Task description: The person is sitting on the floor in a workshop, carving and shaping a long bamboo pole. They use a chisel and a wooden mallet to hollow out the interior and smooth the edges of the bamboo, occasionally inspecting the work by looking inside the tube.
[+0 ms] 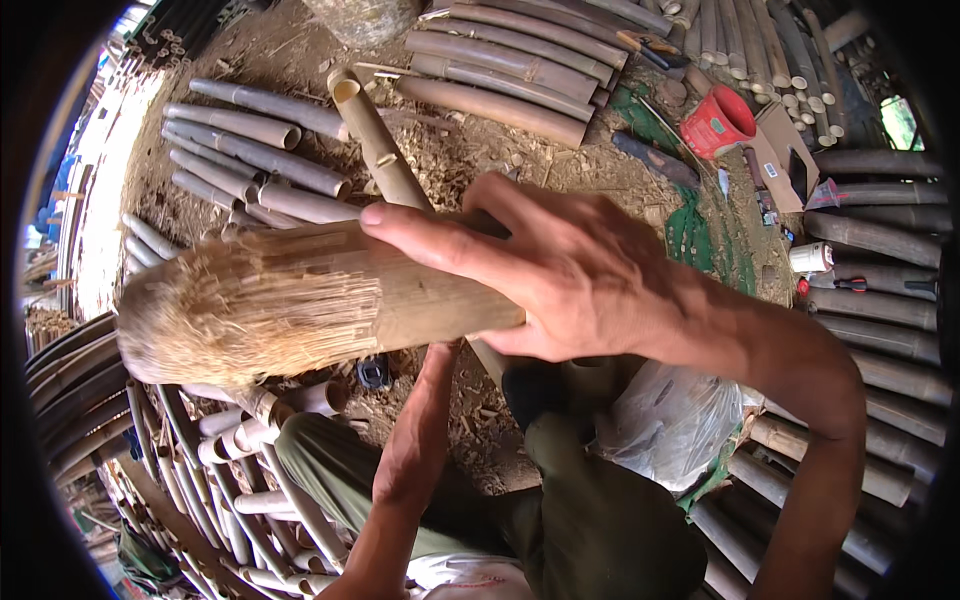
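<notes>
My right hand (585,270) is closed on the narrower end of a thick wooden club (415,290), its fingers spread over the top. The club lies across my view, and its wide left part is worn and frayed into pale fibres. Beneath it a slim bamboo tube (385,155) slants from the upper left towards my legs, its far end cut open. My left forearm reaches up from below; only the base of my left hand (443,352) shows under the club. The club hides that hand's fingers, so what they hold cannot be seen.
Bamboo tubes (255,130) lie on the chip-strewn ground at the left; split lengths (510,65) are stacked at the far side. More bamboo (885,330) lines the right. A red bucket (717,122), a cardboard box (785,150) and a clear plastic bag (670,420) are also there.
</notes>
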Motion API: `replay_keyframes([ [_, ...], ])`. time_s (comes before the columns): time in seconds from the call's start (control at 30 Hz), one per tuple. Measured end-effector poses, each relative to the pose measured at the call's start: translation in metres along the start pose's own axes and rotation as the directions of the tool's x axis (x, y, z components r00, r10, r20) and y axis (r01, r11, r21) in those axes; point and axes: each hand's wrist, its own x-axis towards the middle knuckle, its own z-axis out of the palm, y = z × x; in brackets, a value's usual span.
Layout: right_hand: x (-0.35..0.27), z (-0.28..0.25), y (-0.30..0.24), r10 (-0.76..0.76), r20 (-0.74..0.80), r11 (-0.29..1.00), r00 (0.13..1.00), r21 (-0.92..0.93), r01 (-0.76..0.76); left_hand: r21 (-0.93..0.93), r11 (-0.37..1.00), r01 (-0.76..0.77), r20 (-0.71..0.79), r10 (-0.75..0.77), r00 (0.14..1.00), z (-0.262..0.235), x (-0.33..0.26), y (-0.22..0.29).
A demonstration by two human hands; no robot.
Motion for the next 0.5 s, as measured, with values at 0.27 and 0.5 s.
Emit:
replay_keyframes([
  [0.27,-0.088,0.004,0.022,0.518,-0.038,0.792,0.854,0.398,-0.463,-0.116,0.899,-0.423,-0.213,0.393,0.894,0.071,0.012,0.190],
  [0.5,-0.122,-0.021,0.017,0.670,-0.175,0.702,0.721,0.465,-0.540,-0.114,0.956,-0.272,-0.180,0.249,0.952,0.076,0.025,0.147],
])
